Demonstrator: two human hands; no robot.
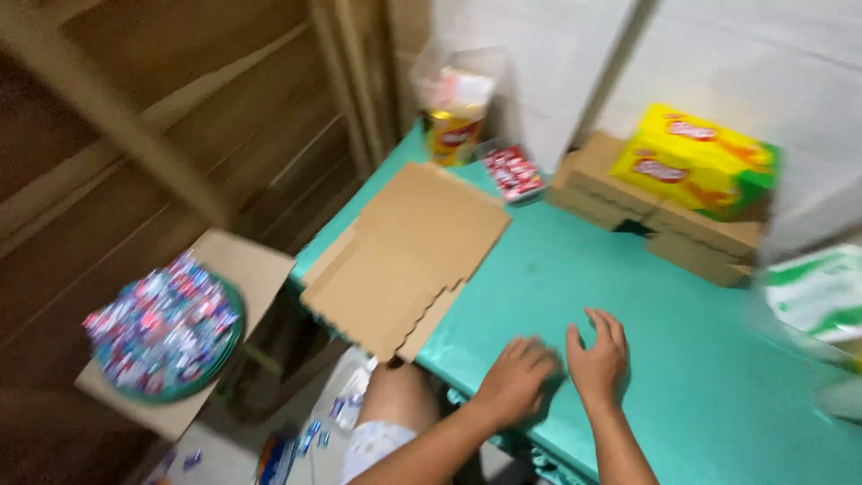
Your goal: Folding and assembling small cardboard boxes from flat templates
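Observation:
My left hand [516, 377] rests palm down near the front edge of a teal table [628, 296], fingers curled, nothing visible in it. Right beside it, my right hand [597, 357] hovers with fingers spread and holds nothing. The two hands almost touch. A flat piece of brown cardboard [404, 256] lies to the left of my hands, hanging over the table's left edge. The picture is blurred by motion.
At the table's back stand a yellow can under a plastic bag [453, 121], a small tray of red packets [512, 172], and stacked cardboard boxes [655, 216] bearing a yellow box [696, 162]. A round tray of wrapped candies [166, 328] sits on a carton at left. Green-white plastic [817, 292] lies at right.

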